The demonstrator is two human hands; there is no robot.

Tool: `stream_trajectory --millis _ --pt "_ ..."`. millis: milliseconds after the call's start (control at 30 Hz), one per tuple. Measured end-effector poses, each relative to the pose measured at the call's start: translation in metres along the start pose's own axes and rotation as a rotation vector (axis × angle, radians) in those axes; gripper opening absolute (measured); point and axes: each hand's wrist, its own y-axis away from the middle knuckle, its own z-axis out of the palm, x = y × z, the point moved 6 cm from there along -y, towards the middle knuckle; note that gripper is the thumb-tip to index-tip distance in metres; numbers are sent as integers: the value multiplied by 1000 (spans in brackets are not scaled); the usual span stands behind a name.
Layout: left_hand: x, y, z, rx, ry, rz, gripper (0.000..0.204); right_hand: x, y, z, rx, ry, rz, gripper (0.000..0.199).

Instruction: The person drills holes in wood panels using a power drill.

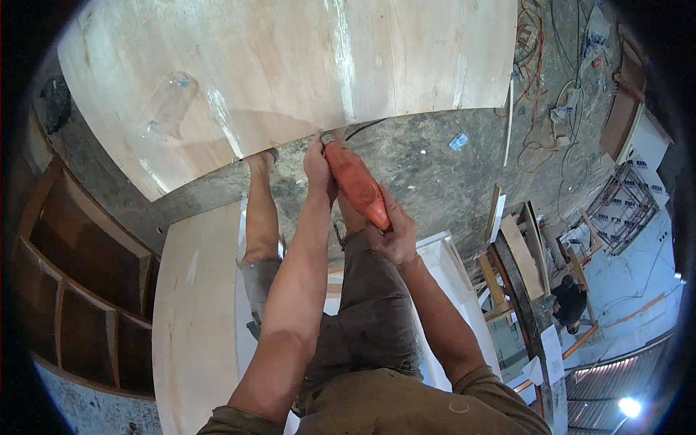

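A long, rounded red power tool [355, 181] slants between my two hands over the front edge of a pale plywood panel [283, 65]. My left hand [319, 170] is closed around its far end, right at the panel's edge. Around the tapered near end, my right hand [395, 228] is wrapped. The tool's working tip is mostly hidden by my left hand and the panel edge, so its exact kind cannot be made out. A clear plastic bottle [174, 98] lies on the panel's left part.
Orange and dark cables [536, 87] tangle on the concrete floor at the far right. A second plywood panel [192, 304] stands left of my legs, beside a brown wooden shelf frame [87, 268]. Another person [569, 301] is at the right, near wood pieces.
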Motion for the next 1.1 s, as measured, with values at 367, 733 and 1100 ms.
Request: stream_trajectory --millis 367,733,1100 --pt "-7 -2 -5 -41 114 -70 30 -27 -27 4 -131 173 149 78" --pt "-1 -47 -17 65 463 -127 32 -56 -35 31 -223 229 354 71" --pt "-15 -91 -52 -96 -78 -167 25 -68 -21 38 -231 281 466 70"
